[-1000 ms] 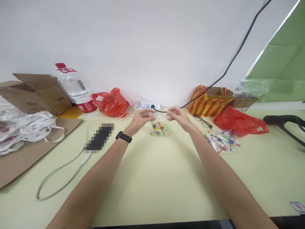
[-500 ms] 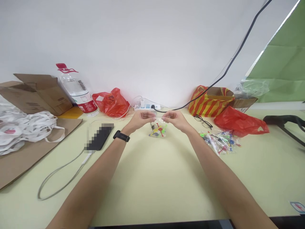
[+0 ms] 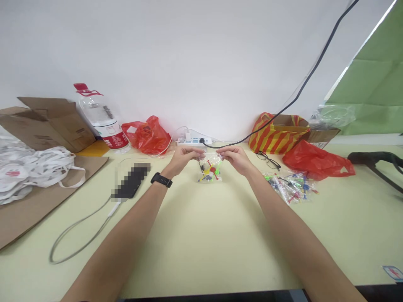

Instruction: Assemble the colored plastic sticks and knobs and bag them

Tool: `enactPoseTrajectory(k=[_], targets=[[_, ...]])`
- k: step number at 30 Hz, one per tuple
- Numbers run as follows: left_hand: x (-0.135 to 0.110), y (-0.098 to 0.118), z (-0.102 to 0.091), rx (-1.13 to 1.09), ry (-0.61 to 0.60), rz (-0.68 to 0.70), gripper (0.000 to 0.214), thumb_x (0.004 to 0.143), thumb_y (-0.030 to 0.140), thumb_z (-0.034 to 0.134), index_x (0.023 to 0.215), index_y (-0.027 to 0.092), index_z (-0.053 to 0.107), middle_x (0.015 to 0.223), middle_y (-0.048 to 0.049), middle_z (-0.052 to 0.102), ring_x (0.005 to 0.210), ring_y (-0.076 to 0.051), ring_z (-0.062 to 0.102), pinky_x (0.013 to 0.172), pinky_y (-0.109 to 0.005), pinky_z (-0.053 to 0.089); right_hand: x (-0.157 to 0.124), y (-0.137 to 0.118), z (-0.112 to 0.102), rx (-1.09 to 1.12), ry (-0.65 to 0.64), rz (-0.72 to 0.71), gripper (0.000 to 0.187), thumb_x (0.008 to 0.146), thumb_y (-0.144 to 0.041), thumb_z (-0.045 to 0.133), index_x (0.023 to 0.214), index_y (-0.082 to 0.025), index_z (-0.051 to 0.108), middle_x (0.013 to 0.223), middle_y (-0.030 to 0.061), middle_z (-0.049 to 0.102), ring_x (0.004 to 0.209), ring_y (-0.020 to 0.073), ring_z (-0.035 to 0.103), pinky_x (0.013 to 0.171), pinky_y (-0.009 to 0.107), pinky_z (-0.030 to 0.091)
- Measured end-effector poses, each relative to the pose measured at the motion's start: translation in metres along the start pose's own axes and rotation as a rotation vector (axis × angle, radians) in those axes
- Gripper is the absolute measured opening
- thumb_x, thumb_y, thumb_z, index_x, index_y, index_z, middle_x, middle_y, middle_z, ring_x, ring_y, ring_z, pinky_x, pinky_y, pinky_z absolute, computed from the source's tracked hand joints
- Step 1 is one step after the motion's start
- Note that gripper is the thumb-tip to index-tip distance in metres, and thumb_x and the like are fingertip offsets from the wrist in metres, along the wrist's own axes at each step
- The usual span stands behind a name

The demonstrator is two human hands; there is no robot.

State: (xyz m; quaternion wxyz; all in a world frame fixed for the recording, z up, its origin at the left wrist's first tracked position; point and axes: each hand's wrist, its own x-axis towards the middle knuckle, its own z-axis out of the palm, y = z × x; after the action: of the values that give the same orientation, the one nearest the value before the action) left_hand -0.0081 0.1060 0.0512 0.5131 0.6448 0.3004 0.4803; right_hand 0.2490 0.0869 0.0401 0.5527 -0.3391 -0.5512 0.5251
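Observation:
A small clear plastic bag hangs upright above the table, with several coloured plastic pieces inside: red, yellow, green, blue and black. My left hand pinches its upper left corner between thumb and fingers. At the upper right corner, my right hand pinches the bag in the same way. The bag's top edge is stretched between both hands. A black watch is on my left wrist. More clear bags of coloured pieces lie to the right, beside my right forearm.
Behind my hands a power strip sits against the wall, with a black cable running up right. Glasses and a red bag lie at right. A phone, bottle and cardboard box are at left.
The small bag's top edge has come up into clearer view between my fingers, and its pieces show more openly. My right hand has turned slightly and shifted a little right.

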Motion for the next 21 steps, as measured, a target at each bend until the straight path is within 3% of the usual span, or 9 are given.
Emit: enactPoseTrajectory(k=[4, 11, 16, 21], targets=[[-0.001, 0.002, 0.006, 0.059, 0.031, 0.037, 0.028, 0.077, 0.038, 0.091, 0.090, 0.013, 0.086, 0.086, -0.0138, 0.082, 0.082, -0.025, 0.077, 0.083, -0.040, 0.061, -0.001, -0.005, 0.001, -0.010, -0.024, -0.038, 0.017, 0.071, -0.034, 0.088, 0.083, -0.022, 0.087, 0.082, 0.0054, 0.078, 0.076, 0.0170, 0.063, 0.076, 0.032, 0.051], [0.000, 0.010, 0.011, 0.142, 0.028, 0.078, 0.040, 0.074, 0.045, 0.093, 0.099, 0.015, 0.085, 0.092, -0.0124, 0.082, 0.083, -0.025, 0.077, 0.081, -0.040, 0.063, -0.002, -0.012, 0.003, -0.202, -0.075, -0.055, 0.039, 0.071, -0.052, 0.092, 0.094, -0.022, 0.084, 0.081, 0.0031, 0.074, 0.075, 0.0174, 0.060, 0.070, 0.032, 0.048], [-0.001, 0.016, 0.006, 0.194, -0.037, 0.050, 0.044, 0.077, 0.046, 0.091, 0.107, 0.014, 0.085, 0.091, -0.0129, 0.082, 0.081, -0.025, 0.077, 0.080, -0.041, 0.064, -0.002, -0.013, 0.002, -0.241, -0.096, -0.079, 0.037, 0.074, -0.056, 0.090, 0.088, -0.022, 0.083, 0.081, 0.0036, 0.074, 0.074, 0.0174, 0.059, 0.069, 0.032, 0.047], [-0.003, 0.020, 0.000, 0.240, -0.106, -0.010, 0.044, 0.071, 0.042, 0.095, 0.104, 0.015, 0.086, 0.092, -0.0136, 0.083, 0.087, -0.029, 0.079, 0.084, -0.043, 0.064, -0.003, -0.016, 0.002, -0.268, -0.119, -0.082, 0.036, 0.075, -0.054, 0.090, 0.090, -0.021, 0.084, 0.080, 0.0037, 0.073, 0.074, 0.0174, 0.059, 0.070, 0.033, 0.047]])
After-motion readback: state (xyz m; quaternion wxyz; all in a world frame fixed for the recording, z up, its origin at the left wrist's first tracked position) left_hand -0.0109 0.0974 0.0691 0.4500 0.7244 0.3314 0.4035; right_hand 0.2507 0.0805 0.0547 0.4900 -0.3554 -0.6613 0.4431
